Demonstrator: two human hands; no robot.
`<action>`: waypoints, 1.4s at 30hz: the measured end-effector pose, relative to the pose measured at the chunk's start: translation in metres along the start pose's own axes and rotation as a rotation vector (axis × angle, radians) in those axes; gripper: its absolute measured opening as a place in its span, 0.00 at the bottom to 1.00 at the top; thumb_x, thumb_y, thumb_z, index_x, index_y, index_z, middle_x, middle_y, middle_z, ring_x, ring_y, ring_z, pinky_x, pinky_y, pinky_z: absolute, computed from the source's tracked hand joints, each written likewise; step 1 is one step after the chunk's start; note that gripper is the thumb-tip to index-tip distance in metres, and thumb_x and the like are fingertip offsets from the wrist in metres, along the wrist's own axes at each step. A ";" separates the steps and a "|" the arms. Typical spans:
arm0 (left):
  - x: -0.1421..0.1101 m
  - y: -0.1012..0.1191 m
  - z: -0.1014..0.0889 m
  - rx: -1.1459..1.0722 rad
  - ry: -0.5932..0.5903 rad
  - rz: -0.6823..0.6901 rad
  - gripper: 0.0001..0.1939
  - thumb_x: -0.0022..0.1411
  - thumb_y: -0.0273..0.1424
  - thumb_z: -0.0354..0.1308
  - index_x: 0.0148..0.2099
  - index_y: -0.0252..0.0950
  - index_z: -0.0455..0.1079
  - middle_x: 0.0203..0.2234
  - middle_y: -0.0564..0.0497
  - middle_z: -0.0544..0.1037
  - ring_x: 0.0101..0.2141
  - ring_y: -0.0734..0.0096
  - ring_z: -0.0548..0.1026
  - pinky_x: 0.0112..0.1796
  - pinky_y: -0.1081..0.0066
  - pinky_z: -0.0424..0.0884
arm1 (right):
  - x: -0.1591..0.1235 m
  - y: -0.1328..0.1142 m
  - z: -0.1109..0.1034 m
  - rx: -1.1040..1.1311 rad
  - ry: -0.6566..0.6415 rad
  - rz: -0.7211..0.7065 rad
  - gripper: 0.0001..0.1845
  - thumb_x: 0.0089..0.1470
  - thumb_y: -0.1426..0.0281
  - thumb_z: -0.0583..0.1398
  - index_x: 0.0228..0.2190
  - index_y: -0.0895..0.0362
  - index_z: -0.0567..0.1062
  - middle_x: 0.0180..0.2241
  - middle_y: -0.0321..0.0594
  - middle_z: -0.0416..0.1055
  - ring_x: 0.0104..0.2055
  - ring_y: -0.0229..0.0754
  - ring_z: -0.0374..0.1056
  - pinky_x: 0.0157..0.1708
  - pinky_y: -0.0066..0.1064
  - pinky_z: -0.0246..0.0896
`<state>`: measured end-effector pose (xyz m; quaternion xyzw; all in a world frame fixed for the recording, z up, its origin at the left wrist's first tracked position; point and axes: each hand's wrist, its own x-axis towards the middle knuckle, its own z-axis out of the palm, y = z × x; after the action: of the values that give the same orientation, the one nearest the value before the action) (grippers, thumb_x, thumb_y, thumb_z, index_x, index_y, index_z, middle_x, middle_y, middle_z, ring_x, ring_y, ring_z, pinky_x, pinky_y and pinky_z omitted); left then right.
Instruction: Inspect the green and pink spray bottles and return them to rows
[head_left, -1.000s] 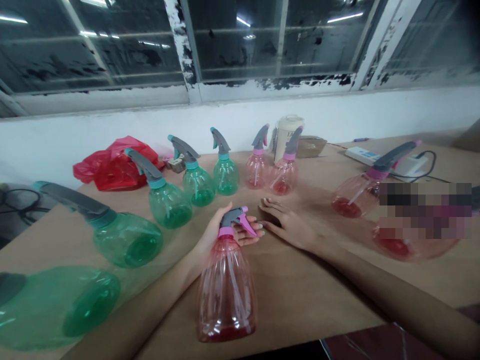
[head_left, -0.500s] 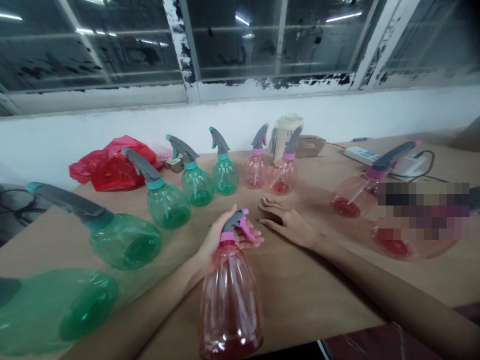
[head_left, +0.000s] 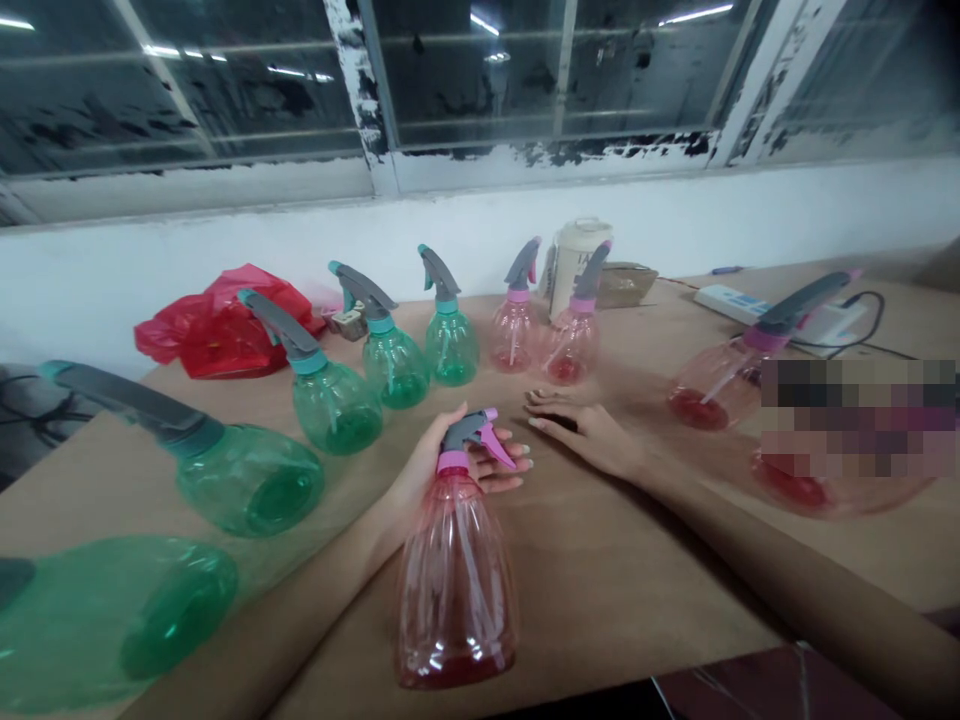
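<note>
A clear pink spray bottle (head_left: 459, 590) with a grey and pink trigger head stands near the table's front edge. My left hand (head_left: 431, 450) grips it from behind at the neck, thumb beside the grey head and fingers reaching out past the pink trigger. My right hand (head_left: 581, 430) lies palm down on the tabletop, fingers stretched forward and lightly bent, holding nothing. Beyond it stand two more pink spray bottles (head_left: 513, 335). Left of my hands, green spray bottles (head_left: 337, 410) form a curved row, the closest one (head_left: 180, 600) cut off by the frame.
More pink spray bottles (head_left: 701, 395) stand at the right, one partly blurred out. At the back are a red plastic bag (head_left: 225, 325), a cream canister (head_left: 579, 262), a brown box (head_left: 628, 284) and a white power strip (head_left: 739, 303) with a cable. Windows rise behind the wooden table (head_left: 600, 600).
The held pink bottle has shifted slightly up and left in the view, its base now fully visible. My right hand appears slightly farther right, along with a small camera shift.
</note>
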<state>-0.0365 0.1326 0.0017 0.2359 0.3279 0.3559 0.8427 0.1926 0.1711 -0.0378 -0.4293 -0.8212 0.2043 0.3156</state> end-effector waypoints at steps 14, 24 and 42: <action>-0.003 -0.006 0.005 0.075 -0.065 0.057 0.24 0.63 0.44 0.47 0.28 0.29 0.71 0.20 0.46 0.74 0.24 0.67 0.74 0.36 0.63 0.71 | -0.002 -0.005 0.002 -0.074 -0.009 -0.024 0.23 0.59 0.58 0.54 0.50 0.57 0.72 0.53 0.43 0.68 0.61 0.46 0.57 0.61 0.44 0.50; 0.002 -0.001 -0.004 -0.051 -0.028 -0.008 0.26 0.64 0.45 0.45 0.39 0.25 0.71 0.33 0.34 0.79 0.38 0.53 0.78 0.47 0.55 0.68 | -0.004 -0.007 0.001 -0.095 -0.028 -0.030 0.24 0.59 0.57 0.53 0.51 0.57 0.71 0.54 0.44 0.67 0.62 0.47 0.55 0.61 0.45 0.49; -0.004 -0.005 0.004 0.101 -0.070 0.072 0.19 0.61 0.40 0.50 0.26 0.32 0.69 0.17 0.50 0.70 0.19 0.72 0.70 0.26 0.71 0.67 | -0.005 -0.009 0.000 -0.135 -0.054 -0.032 0.27 0.59 0.54 0.52 0.54 0.55 0.68 0.57 0.43 0.63 0.62 0.47 0.54 0.62 0.45 0.47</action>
<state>-0.0336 0.1257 0.0024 0.3019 0.3068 0.3606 0.8275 0.1894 0.1621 -0.0336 -0.4308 -0.8481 0.1549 0.2667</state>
